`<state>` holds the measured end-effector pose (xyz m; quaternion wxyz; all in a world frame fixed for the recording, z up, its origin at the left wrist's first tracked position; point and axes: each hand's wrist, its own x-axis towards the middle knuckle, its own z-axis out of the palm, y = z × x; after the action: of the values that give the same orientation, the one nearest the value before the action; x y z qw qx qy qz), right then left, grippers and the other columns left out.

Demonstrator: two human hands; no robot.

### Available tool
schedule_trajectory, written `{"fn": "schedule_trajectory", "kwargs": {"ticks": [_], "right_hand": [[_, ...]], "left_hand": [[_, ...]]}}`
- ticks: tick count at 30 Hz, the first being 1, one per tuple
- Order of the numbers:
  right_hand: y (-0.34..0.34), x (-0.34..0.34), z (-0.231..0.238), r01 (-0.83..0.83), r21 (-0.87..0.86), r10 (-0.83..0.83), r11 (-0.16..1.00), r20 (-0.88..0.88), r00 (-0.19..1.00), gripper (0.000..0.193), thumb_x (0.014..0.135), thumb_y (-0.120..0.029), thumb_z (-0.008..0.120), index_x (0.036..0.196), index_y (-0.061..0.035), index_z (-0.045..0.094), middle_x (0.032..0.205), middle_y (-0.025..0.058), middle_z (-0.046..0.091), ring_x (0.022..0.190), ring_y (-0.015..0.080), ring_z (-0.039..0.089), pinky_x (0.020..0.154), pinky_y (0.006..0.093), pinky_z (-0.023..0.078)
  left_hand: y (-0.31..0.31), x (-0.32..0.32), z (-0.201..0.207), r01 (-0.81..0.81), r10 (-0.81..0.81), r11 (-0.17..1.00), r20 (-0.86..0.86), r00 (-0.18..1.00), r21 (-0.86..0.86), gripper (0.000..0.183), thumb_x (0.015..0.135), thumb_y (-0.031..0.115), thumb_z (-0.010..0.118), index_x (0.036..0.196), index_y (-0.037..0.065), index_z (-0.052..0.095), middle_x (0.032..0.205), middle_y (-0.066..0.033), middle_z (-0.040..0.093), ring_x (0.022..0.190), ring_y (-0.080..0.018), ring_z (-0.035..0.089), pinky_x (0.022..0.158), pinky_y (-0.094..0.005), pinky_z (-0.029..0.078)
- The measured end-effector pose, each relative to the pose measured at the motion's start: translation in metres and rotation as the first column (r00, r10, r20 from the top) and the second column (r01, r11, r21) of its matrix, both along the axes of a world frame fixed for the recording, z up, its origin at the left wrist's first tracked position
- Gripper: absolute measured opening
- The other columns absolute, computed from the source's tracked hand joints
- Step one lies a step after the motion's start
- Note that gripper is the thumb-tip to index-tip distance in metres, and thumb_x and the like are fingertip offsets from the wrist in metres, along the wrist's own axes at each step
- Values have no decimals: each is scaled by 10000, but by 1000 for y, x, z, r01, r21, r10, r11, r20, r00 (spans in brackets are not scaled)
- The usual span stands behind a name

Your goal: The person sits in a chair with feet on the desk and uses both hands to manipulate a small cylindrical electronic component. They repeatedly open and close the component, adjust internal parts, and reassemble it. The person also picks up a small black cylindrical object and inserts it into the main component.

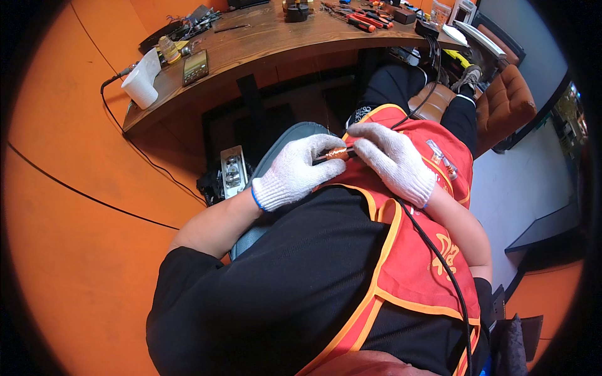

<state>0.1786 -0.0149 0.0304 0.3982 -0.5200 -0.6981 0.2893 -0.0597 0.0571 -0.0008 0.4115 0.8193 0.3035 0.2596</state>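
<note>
Over my lap, a small copper-wire coil with dark ends lies between my two hands. My left hand, in a white knit glove with a blue cuff edge, is closed on one end, thumb and fingers pinching it from either side. My right hand, gloved the same way, bends its fingers around the other dark end. The glove partly hides that end. Beneath both hands is the red apron with yellow trim, worn over a black shirt.
A curved-looking wooden desk spans the far side, bearing red-handled pliers, a paper roll and a dark rectangular device. A black cable runs across my apron. At right stands a brown tufted chair.
</note>
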Motion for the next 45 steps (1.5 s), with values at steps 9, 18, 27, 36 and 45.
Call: {"fn": "schedule_trajectory", "kwargs": {"ticks": [9,18,27,36,45], "right_hand": [[5,-2,-2,-248,181,246,952,33,969,263,1122,-200,600,1248,-11,734,1108,133,778,991,261,769,899,344,590],[3,-2,2,-146,52,142,988,71,987,264,1109,-197,609,1240,-1,726,1158,166,781,1067,300,774,953,372,588],[5,0,-1,-113,-49,115,992,41,992,274,1067,-169,684,1288,-8,702,1206,175,768,1111,291,764,995,358,581],[2,1,-9,-27,35,29,999,-64,998,239,1045,-116,722,1255,-2,717,1163,117,781,1053,193,752,952,310,586],[3,3,-11,42,0,-42,999,-123,992,286,1074,-164,703,1306,3,695,1105,83,762,963,125,696,891,279,567]], "left_hand": [[4,1,-5,29,-29,1000,11,1000,-9,474,985,310,780,1337,-2,719,1228,-200,766,1130,-297,751,1028,-391,572],[3,2,-5,7,-5,999,45,999,-54,496,975,310,793,1340,-16,712,1223,-203,764,1127,-295,747,1030,-389,573],[1,2,-1,-1,1,999,3,1000,-38,554,961,311,814,1377,-33,687,1260,-202,752,1178,-282,735,1069,-380,556],[2,1,3,40,-10,945,95,995,-323,459,1049,307,726,1351,-36,688,1089,-138,769,965,-183,724,897,-306,572],[10,-4,-5,67,161,775,299,941,-629,325,1158,292,574,1242,12,718,876,-29,733,641,-58,598,578,-193,474]]}}
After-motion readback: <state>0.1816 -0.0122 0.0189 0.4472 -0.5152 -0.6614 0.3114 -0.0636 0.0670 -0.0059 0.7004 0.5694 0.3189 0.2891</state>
